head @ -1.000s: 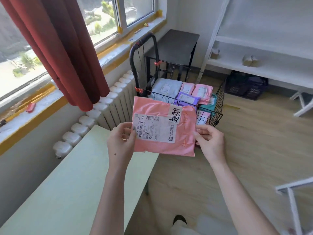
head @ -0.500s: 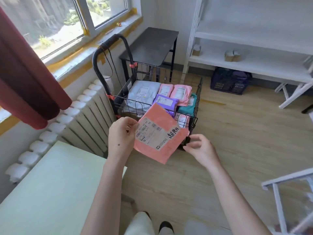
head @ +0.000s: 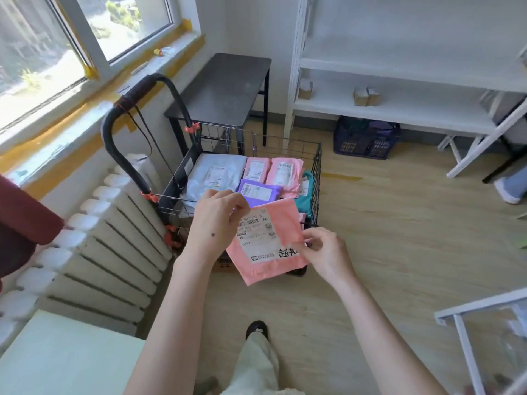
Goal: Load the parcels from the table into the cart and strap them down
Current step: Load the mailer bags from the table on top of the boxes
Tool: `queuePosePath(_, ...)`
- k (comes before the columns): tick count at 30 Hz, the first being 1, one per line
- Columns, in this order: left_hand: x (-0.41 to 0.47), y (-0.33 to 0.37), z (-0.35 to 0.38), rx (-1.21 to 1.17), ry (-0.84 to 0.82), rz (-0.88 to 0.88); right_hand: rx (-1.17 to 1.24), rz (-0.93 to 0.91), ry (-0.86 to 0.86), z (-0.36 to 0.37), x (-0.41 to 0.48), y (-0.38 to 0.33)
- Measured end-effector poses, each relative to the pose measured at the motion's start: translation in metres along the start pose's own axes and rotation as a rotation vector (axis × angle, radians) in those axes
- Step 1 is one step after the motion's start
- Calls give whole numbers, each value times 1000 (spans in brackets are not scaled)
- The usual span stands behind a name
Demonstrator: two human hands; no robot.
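I hold the pink parcel (head: 268, 238) above the near end of the cart (head: 316, 178), fingers of my left hand (head: 214, 220) and right hand (head: 325, 252) pinching its edges. Several parcels (head: 216, 175) lie inside already; the strapping, I judge, is not yet done.

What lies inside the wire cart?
A grey parcel, two pink parcels, a purple parcel and a teal parcel. The held pink parcel and the left hand cover the near end of the cart.

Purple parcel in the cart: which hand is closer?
Left. Left hand pinches the pink parcel at its top corner, right beside the purple parcel; right hand pinches its lower right edge, farther away.
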State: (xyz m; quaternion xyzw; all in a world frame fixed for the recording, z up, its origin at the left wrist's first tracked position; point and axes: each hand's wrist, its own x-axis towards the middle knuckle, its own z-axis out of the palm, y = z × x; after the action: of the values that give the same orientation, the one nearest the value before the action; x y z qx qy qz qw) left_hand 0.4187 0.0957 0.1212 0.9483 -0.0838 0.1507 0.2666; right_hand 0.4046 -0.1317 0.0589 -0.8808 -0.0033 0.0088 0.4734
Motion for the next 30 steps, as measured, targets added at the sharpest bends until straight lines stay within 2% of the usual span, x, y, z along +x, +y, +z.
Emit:
queuePosePath(5,65,-22,9,13,-24,1,37,28,61,0,51,-17)
queuePosePath(10,121,-47,27,-45,32,22,-34,11,149,7,102,-25)
queuePosePath(18,148,-90,99,-335,76,-307,-34,106,171,14,166,-4)
queuePosePath(20,147,-97,116,-395,31,-421,-15,149,157,13,181,6)
queuePosePath(26,168,-110,162,-511,-248,-712,42,302,92,12,229,35)
queuePosePath(30,184,-123,199,-561,-410,-807,7,381,17,15,260,57)
